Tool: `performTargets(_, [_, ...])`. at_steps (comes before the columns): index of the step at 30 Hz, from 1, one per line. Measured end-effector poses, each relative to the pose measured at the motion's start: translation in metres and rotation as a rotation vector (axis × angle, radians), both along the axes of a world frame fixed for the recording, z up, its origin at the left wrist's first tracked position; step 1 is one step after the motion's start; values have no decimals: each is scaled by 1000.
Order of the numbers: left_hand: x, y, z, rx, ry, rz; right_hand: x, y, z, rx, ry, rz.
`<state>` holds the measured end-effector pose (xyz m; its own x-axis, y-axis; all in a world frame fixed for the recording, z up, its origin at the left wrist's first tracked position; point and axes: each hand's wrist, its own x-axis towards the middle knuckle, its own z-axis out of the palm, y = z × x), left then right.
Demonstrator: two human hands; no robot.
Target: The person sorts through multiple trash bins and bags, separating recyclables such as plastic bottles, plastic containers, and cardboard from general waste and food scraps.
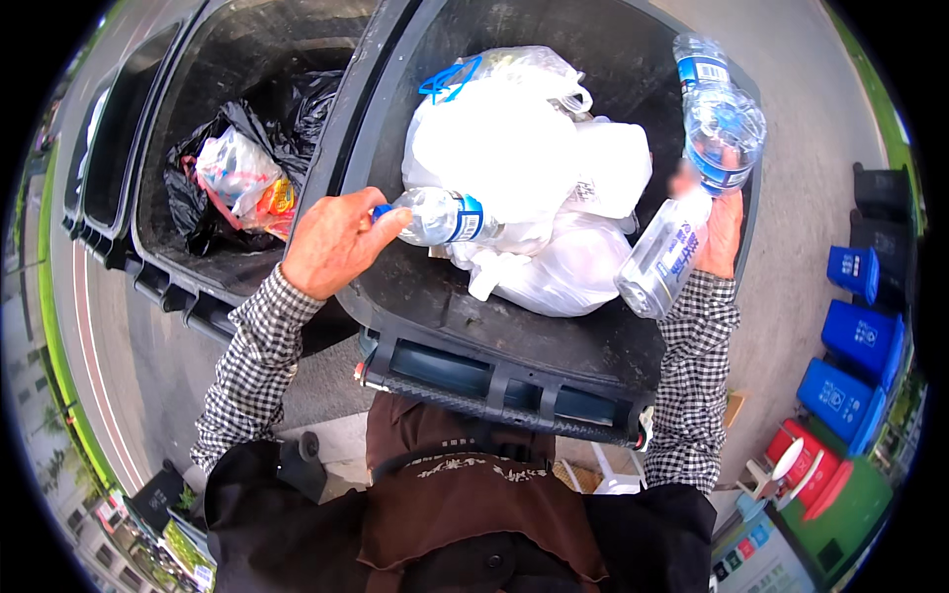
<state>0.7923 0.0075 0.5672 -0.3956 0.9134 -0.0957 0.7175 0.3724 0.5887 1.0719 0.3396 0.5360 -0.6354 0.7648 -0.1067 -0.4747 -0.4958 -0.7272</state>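
My left hand (345,237) grips a clear plastic bottle (445,216) by its blue cap, over the left part of an open black wheeled bin (474,333). Several clear plastic bottles are gathered at my right hand (715,230), by the bin's right side: one with blue printing (663,256) tilts down from the fingers, a blue-banded one (725,141) lies across them, and another blue-labelled bottle (700,63) is above. Tied white plastic bags (489,148) fill the middle of the bin, with a blue strap (451,79) on top.
Left of this bin stands another open black bin (159,170) holding a black bag (245,118) and coloured wrappers. Along the right edge are blue bins (860,337), a red bin (808,467) and a green container (852,511). The near bin's hinge bar (511,415) is close to my body.
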Motion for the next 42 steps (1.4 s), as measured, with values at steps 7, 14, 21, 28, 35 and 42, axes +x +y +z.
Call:
performTargets(7, [-2, -9, 1, -68, 19, -272, 95, -59, 37, 85, 58, -370])
performTargets(14, [-7, -13, 0, -69, 9, -623, 209, -216, 35, 315, 72, -725])
performTargets(21, [4, -10, -22, -167, -98, -697, 247, -448, -50, -114, -207, -1600])
performTargets(28, [127, 11, 18, 250, -278, -764, 226, -643, -175, -580, 128, -2010])
performTargets(35, [289, -85, -37, -170, -311, -1155, 273, -743, -214, -628, 193, -2112])
performTargets(42, [359, -149, -124, -343, -423, -1147, 306, -815, -249, -710, 241, -2093])
